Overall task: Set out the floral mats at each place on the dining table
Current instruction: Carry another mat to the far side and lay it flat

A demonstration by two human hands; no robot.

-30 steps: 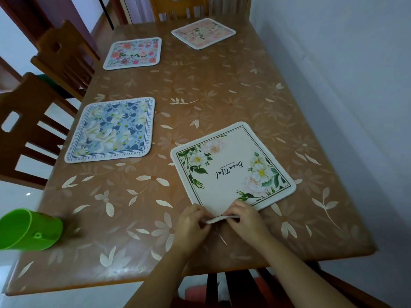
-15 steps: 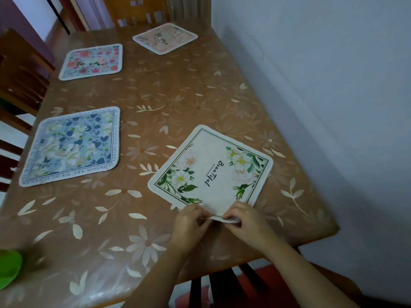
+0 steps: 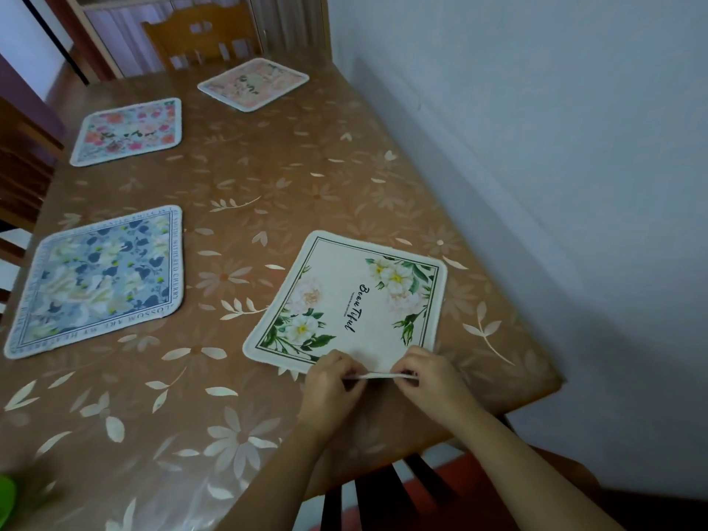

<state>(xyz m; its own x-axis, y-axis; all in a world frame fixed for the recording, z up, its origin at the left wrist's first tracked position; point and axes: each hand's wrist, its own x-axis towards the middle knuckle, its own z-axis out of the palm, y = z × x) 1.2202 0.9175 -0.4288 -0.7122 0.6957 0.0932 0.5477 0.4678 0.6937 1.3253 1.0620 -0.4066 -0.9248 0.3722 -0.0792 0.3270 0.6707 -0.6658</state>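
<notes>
A wooden chair (image 3: 199,36) with a cut-out back is noted at the far end, with a pale curtain (image 3: 115,36) hung behind it. A second wooden chair (image 3: 23,166) is cropped by the left edge, so only its dark frame and slats are shown. Dark chair slats (image 3: 383,492) are seen at the bottom, over something red (image 3: 459,477) that cannot be identified. The right side is taken up by a pale wall (image 3: 536,147). A green object (image 3: 5,496) — blurred — is cut off at the lower-left corner.
</notes>
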